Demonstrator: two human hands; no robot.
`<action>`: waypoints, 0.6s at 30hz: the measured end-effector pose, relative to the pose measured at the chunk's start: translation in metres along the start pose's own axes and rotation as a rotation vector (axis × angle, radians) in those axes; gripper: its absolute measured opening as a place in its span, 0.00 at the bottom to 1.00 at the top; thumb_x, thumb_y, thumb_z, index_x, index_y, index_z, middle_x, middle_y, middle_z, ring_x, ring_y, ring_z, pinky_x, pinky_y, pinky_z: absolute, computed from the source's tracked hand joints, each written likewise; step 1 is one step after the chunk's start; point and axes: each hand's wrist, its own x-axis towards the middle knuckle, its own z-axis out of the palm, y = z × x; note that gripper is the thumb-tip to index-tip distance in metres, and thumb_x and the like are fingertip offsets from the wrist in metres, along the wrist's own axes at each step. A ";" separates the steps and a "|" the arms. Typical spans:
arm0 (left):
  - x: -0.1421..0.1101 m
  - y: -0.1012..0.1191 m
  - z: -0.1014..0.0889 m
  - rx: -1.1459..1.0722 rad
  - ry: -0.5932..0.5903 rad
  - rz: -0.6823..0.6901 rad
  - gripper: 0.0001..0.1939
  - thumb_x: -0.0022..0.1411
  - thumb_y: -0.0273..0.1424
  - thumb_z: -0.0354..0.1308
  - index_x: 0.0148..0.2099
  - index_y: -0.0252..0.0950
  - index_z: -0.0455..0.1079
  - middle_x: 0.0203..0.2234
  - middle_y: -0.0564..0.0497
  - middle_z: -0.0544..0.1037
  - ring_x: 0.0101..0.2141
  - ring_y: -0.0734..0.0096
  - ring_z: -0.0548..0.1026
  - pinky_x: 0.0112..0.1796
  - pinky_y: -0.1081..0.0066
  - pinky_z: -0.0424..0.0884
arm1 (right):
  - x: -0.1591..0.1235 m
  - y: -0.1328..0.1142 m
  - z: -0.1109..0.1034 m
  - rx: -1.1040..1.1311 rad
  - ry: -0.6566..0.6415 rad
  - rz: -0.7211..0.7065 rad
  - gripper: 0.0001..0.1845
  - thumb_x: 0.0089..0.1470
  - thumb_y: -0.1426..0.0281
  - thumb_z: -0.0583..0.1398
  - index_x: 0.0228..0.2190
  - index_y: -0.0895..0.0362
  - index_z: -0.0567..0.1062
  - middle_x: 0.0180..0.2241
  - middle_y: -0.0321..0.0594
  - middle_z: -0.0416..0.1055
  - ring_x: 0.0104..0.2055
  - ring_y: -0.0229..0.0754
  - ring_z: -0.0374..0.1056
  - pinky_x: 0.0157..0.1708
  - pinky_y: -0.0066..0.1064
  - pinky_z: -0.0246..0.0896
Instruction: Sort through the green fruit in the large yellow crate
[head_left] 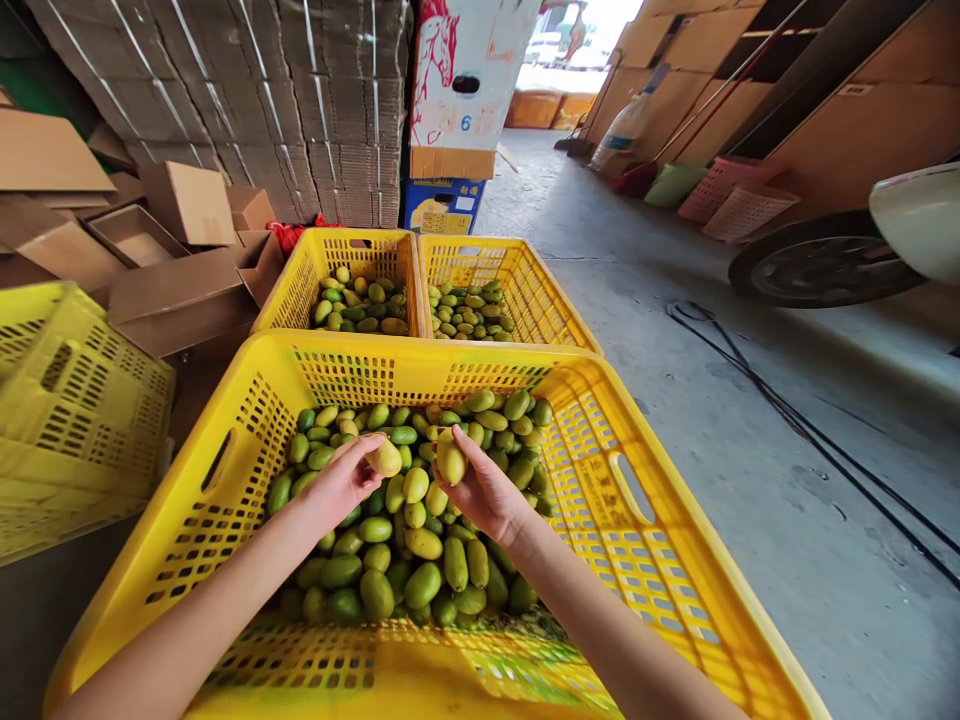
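Yellow plastic forms the large crate (652, 400), the landmark here, and over its near-middle the left hand (341, 488) has its fingers curled closed around a yellowish fruit (385, 458), while the right hand (484, 490) pinches a yellow-green fruit (451, 458) between thumb and fingers, the two apart. Beneath them, inside the large crate, lies a heap of green and yellowish fruits (424, 545). Beyond its far rim stand two smaller-looking crates (517, 260) holding more fruit, with stacked flattened cardboard (255, 110) behind.
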 end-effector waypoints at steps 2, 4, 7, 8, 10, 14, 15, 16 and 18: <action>0.002 0.000 -0.002 0.004 -0.017 -0.038 0.16 0.79 0.27 0.52 0.37 0.30 0.74 0.23 0.50 0.74 0.18 0.81 0.65 0.18 0.81 0.58 | -0.003 -0.002 0.002 -0.010 -0.032 0.044 0.10 0.63 0.63 0.71 0.41 0.57 0.82 0.30 0.37 0.79 0.28 0.35 0.71 0.25 0.22 0.66; 0.003 0.001 -0.004 -0.002 -0.048 -0.086 0.21 0.82 0.32 0.46 0.37 0.30 0.73 0.22 0.51 0.73 0.15 0.82 0.60 0.16 0.81 0.55 | -0.005 -0.002 0.004 0.002 -0.075 0.064 0.12 0.65 0.61 0.69 0.43 0.57 0.82 0.29 0.37 0.78 0.27 0.35 0.70 0.25 0.22 0.65; 0.002 0.004 -0.005 -0.022 -0.069 -0.112 0.24 0.83 0.32 0.40 0.38 0.30 0.73 0.21 0.51 0.72 0.15 0.82 0.61 0.16 0.81 0.56 | -0.006 -0.002 0.005 0.024 -0.098 0.019 0.15 0.67 0.60 0.64 0.40 0.60 0.82 0.26 0.38 0.75 0.23 0.33 0.65 0.23 0.22 0.62; 0.002 0.005 -0.005 -0.027 -0.068 -0.117 0.24 0.83 0.31 0.40 0.39 0.30 0.73 0.21 0.51 0.71 0.15 0.81 0.62 0.16 0.81 0.57 | -0.007 -0.002 0.005 0.020 -0.100 -0.001 0.16 0.67 0.59 0.63 0.39 0.61 0.82 0.26 0.38 0.74 0.22 0.33 0.64 0.22 0.21 0.60; 0.001 0.005 -0.004 -0.036 -0.075 -0.121 0.22 0.82 0.30 0.41 0.40 0.30 0.73 0.22 0.50 0.72 0.17 0.80 0.66 0.18 0.82 0.60 | -0.006 -0.003 0.004 0.010 -0.118 -0.034 0.16 0.66 0.60 0.64 0.38 0.61 0.81 0.25 0.38 0.74 0.20 0.32 0.60 0.20 0.21 0.58; 0.001 0.003 -0.004 -0.034 -0.110 -0.090 0.18 0.81 0.28 0.43 0.47 0.31 0.74 0.24 0.49 0.75 0.16 0.79 0.65 0.17 0.81 0.60 | -0.001 -0.005 -0.003 0.022 -0.228 -0.007 0.15 0.62 0.59 0.68 0.32 0.60 0.78 0.25 0.41 0.75 0.18 0.30 0.54 0.16 0.20 0.51; 0.002 0.002 -0.004 -0.034 -0.115 -0.075 0.17 0.81 0.29 0.45 0.46 0.31 0.74 0.25 0.48 0.76 0.16 0.79 0.64 0.17 0.81 0.60 | 0.000 -0.005 -0.005 0.036 -0.258 0.013 0.17 0.62 0.59 0.68 0.30 0.60 0.77 0.26 0.41 0.75 0.17 0.29 0.53 0.15 0.20 0.49; 0.002 0.002 -0.005 -0.034 -0.112 -0.057 0.15 0.81 0.29 0.48 0.43 0.31 0.74 0.27 0.47 0.77 0.17 0.79 0.65 0.17 0.81 0.60 | 0.002 -0.005 -0.007 0.052 -0.283 0.034 0.18 0.63 0.59 0.67 0.29 0.60 0.76 0.26 0.42 0.75 0.17 0.29 0.52 0.14 0.20 0.48; 0.004 0.000 -0.007 -0.046 -0.097 -0.012 0.13 0.78 0.29 0.55 0.38 0.32 0.73 0.29 0.46 0.79 0.18 0.81 0.65 0.18 0.82 0.61 | 0.004 -0.005 -0.010 0.084 -0.305 0.056 0.19 0.64 0.59 0.67 0.28 0.60 0.75 0.27 0.43 0.75 0.18 0.28 0.52 0.13 0.19 0.48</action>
